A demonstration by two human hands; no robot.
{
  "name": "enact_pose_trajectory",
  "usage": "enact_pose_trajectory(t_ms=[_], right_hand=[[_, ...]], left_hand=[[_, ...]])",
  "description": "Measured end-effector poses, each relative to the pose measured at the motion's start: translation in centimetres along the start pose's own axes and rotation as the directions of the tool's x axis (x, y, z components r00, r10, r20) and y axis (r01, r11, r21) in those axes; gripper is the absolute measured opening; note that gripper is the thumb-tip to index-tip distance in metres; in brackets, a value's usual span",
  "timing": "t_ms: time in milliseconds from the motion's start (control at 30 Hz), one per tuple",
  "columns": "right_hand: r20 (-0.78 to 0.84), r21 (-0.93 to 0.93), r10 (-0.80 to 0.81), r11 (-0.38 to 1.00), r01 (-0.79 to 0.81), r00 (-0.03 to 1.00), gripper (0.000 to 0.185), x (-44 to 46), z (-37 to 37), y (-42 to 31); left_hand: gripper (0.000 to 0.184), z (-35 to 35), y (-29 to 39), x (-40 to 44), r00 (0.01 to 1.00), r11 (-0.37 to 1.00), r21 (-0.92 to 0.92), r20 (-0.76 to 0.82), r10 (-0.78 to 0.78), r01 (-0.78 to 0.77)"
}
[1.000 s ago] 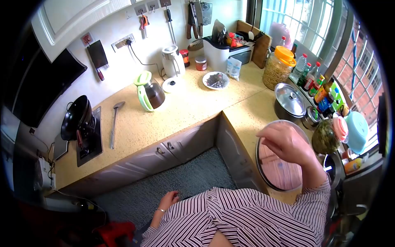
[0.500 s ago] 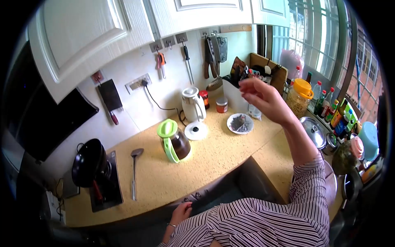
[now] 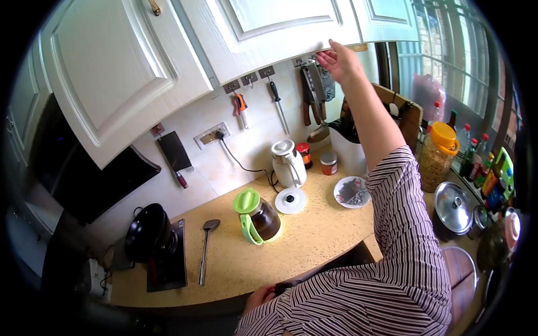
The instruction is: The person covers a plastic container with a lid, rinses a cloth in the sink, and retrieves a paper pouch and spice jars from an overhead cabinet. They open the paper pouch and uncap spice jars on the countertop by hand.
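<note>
My right hand (image 3: 340, 60) is raised to the lower edge of the white wall cabinet door (image 3: 274, 33). Its fingertips are at that edge, the thumb stands apart, and no held object shows. Beneath it hang a pair of knives or cleavers (image 3: 309, 92) on wall hooks. My left hand (image 3: 259, 297) is low at the front of the counter, partly covered by the striped sleeve and body; its fingertips are lost in shadow. Nearest to it on the counter are a glass jug (image 3: 263, 220) with green lid and handle and dark liquid, and a spatula (image 3: 205, 252).
A white kettle (image 3: 288, 165), a white lid (image 3: 291, 200), a small jar (image 3: 329, 163) and a patterned plate (image 3: 352, 192) stand toward the back. A black wok (image 3: 148, 232) sits on the hob at left. Lidded pot (image 3: 453, 210), yellow-lidded jar (image 3: 437, 159) and several bottles line the right.
My right hand has risen from above the plate to the cabinet door's lower edge. The view has tilted up and turned left; my left hand stays low near the counter front.
</note>
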State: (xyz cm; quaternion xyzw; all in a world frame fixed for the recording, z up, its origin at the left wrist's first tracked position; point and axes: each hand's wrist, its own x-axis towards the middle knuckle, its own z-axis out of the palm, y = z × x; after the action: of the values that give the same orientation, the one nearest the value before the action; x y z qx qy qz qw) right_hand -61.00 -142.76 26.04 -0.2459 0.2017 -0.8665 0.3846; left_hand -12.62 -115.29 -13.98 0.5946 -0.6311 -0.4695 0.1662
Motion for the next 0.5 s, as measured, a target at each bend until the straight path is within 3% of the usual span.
enact_pose_trajectory(t_ms=[100, 133, 200, 300, 367, 400, 433, 500], right_hand=[[0.035, -0.056, 0.022, 0.998, -0.02, 0.999, 0.036, 3.5, -1.7, -0.1], [0.025, 0.013, 0.068, 0.998, -0.068, 0.997, 0.033, 3.4, -1.8, -0.3], [0.03, 0.07, 0.072, 0.995, -0.073, 0.997, 0.033, 3.2, -1.9, -0.4], [0.04, 0.171, 0.087, 0.981, -0.093, 0.995, 0.035, 2.3, -2.7, -0.9], [0.181, 0.166, -0.098, 0.984, 0.068, 0.978, 0.037, 0.8, -3.9, -1.1], [0.134, 0.169, -0.22, 0.966, 0.196, 0.966, 0.038, -2.5, -3.4, -1.5], [0.13, 0.177, -0.22, 0.964, 0.196, 0.967, 0.038, -5.1, -3.3, -2.0], [0.192, 0.147, -0.444, 0.895, 0.422, 0.875, 0.036, -9.0, -3.1, -3.2]], left_hand=[[0.033, -1.7, 1.1, -0.3, 0.993, 0.987, 0.143, -0.079, 0.084, -0.072], [0.032, -2.1, 1.2, -0.1, 0.979, 0.974, 0.182, -0.13, 0.159, -0.134], [0.029, -2.7, 2.3, -0.3, 0.934, 0.946, 0.216, -0.215, 0.287, -0.241], [0.026, -3.5, 5.2, -1.0, 0.905, 0.933, 0.218, -0.26, 0.337, -0.285], [0.026, -4.3, 7.1, -1.6, 0.875, 0.912, 0.26, -0.292, 0.386, -0.316], [0.026, -4.8, 8.1, -1.6, 0.846, 0.89, 0.294, -0.312, 0.433, -0.347], [0.026, -5.6, 9.0, -1.7, 0.845, 0.889, 0.303, -0.312, 0.434, -0.344], [0.027, -8.0, 11.3, -1.5, 0.715, 0.754, 0.46, -0.303, 0.63, -0.469]])
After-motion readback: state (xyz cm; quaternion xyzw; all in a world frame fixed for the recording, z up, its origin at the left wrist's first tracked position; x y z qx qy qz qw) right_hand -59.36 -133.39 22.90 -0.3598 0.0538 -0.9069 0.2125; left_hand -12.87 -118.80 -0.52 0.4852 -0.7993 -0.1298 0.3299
